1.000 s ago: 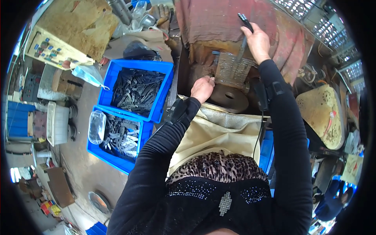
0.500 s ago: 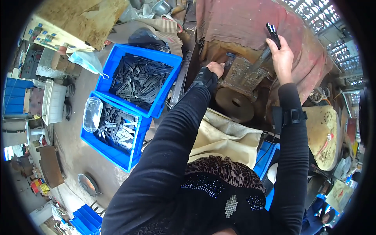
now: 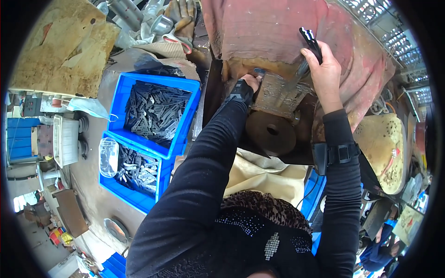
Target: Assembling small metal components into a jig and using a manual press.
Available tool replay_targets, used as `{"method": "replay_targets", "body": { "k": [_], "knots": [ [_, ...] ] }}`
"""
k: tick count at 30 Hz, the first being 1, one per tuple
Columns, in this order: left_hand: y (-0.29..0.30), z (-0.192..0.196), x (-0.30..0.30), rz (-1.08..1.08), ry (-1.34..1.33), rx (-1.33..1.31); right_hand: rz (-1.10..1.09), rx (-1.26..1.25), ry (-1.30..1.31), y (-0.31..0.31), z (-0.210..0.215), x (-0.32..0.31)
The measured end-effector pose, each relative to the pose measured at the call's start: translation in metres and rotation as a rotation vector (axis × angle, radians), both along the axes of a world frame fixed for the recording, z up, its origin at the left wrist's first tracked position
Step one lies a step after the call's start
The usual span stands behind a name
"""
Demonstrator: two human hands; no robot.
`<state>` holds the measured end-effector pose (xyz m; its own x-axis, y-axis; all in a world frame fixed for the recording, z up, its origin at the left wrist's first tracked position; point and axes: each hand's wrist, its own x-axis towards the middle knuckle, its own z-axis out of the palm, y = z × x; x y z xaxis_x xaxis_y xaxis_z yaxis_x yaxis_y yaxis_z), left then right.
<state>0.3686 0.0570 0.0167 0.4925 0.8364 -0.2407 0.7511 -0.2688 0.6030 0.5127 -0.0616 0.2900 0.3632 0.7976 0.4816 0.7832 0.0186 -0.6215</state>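
Note:
My right hand is raised in front of the red cloth, closed around a small bundle of dark, flat metal strips with shiny ends. My left hand reaches into the machine, its fingers curled beside a small blue part; what they grip is hidden. Right of that hand lies a wet, rough, brownish metal block. Nearer to me is a round grinding wheel with a dark centre hole. A metal bar or pipe slants down toward the block, just below the right hand's strips.
Left of the machine, a blue crate holds many dark metal strips. A second blue crate holds shinier strips, with a clear plastic tub on its edge. Red cloth drapes behind; a pale cloth hangs in front of me.
The whole view has shifted somewhat. My left hand is now closer to the small blue part. The right hand still holds the strips, slightly lower beside the cloth.

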Motion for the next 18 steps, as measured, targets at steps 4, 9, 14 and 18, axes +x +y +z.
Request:
{"method": "replay_targets", "body": {
  "k": [4, 9, 14, 18],
  "knots": [
    [0.010, -0.012, 0.003, -0.041, -0.048, -0.032, 0.005, 0.001, 0.001, -0.001, 0.000, 0.001],
    [-0.002, 0.008, 0.002, 0.137, -0.139, -0.397, 0.002, 0.004, 0.007, -0.005, -0.004, 0.007],
    [-0.008, 0.011, -0.019, 0.210, -0.319, -0.227, 0.006, -0.020, 0.014, -0.002, 0.001, -0.001],
    [-0.019, 0.031, -0.030, 0.322, -0.390, -0.337, 0.041, 0.002, 0.045, -0.001, -0.001, -0.002]
  ]
}}
